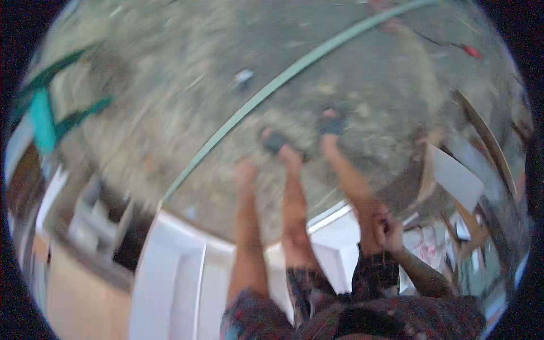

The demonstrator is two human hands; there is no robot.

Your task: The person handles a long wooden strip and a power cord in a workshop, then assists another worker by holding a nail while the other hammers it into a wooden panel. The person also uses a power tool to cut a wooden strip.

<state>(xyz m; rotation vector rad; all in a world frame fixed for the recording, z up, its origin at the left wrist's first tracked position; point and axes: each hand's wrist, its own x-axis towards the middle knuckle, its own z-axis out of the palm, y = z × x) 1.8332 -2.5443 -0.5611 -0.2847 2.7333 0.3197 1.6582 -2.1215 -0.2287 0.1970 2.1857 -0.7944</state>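
My left arm reaches forward past a white boxy unit (187,266). My left hand (246,173) is over the ground, smeared by motion, so its fingers cannot be read. Just beyond it a long pale green strip (272,88) runs slantwise from the unit's far left corner to the top right. Beside my right knee, my right hand (391,231) is closed with its fingers curled; what is in it, if anything, does not show. My feet in dark sandals (276,141) stand on the ground past the strip's near side.
A green plastic chair (42,119) is at the far left. A light wooden board (85,289) lies at the lower left. White and brown panels (456,175) crowd the right side. A thin dark cord with a red end (471,51) lies at the upper right. The ground is rough.
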